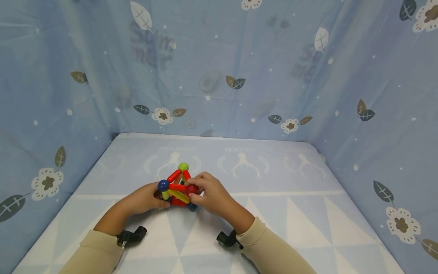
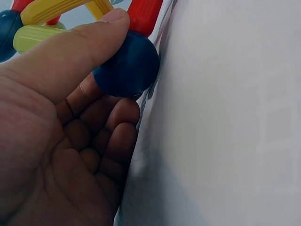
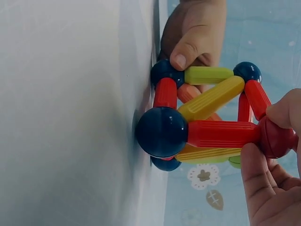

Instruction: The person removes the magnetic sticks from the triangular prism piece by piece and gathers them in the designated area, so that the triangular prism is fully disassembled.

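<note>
A frame of magnetic rods and balls (image 1: 178, 187) stands on the table in front of me. My left hand (image 1: 145, 198) holds its lower left corner, thumb pressed on a dark blue ball (image 2: 129, 66) and fingers curled behind. On the other side my right hand (image 1: 213, 194) pinches a red ball (image 3: 277, 136) at an upper corner between thumb and fingers. A red rod (image 3: 223, 133) runs from that ball down to a blue ball (image 3: 161, 132) close at the tabletop. Yellow rods (image 3: 211, 100) slant across the sides. A green ball (image 1: 183, 166) tops the frame.
The table (image 1: 273, 228) wears a cloth with pale triangles and deer heads. Blue patterned curtain (image 1: 219, 68) encloses the back and both sides. Black wrist mounts (image 1: 133, 236) sit at both cuffs, near the table surface.
</note>
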The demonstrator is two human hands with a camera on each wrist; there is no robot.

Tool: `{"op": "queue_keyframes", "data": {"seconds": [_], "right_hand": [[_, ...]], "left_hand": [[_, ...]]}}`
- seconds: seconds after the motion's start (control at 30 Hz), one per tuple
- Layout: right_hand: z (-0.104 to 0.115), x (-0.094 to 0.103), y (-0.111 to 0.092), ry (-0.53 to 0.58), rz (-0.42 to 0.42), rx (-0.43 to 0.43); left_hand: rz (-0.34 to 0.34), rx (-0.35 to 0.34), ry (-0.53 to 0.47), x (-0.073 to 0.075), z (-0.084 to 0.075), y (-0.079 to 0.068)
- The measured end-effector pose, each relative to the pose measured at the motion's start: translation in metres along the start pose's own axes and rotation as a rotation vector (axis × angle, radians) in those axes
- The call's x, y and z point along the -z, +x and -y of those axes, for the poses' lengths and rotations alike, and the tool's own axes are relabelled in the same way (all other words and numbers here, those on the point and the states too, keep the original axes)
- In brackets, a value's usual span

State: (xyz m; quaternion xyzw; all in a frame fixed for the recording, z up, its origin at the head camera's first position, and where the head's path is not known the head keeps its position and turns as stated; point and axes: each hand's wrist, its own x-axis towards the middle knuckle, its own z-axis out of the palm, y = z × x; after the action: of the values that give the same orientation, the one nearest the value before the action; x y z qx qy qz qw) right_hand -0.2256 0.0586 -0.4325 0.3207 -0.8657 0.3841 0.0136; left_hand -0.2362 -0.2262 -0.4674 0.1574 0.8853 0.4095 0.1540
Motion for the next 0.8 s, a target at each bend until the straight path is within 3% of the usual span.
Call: {"op": "queue_keyframes", "data": {"seconds": [0.2,0.5,0.8], "right_hand": [[-0.0002,0.0009,0.0015,-0.003,-0.026,-0.022],[-0.0039,0.0026,0.0008,0.202,-0.021,-0.144],[-0.0052,0.0050,0.0007,0.266,-0.006,-0.165]], "left_hand": [[0.002,0.000,-0.010,0.0000,0.0012,-0.0002],[0.002,0.025,-0.004,0.0001,0.0018,-0.0011],[-0.002,0.007,-0.021,0.0002,0.0031,0.0002]]}}
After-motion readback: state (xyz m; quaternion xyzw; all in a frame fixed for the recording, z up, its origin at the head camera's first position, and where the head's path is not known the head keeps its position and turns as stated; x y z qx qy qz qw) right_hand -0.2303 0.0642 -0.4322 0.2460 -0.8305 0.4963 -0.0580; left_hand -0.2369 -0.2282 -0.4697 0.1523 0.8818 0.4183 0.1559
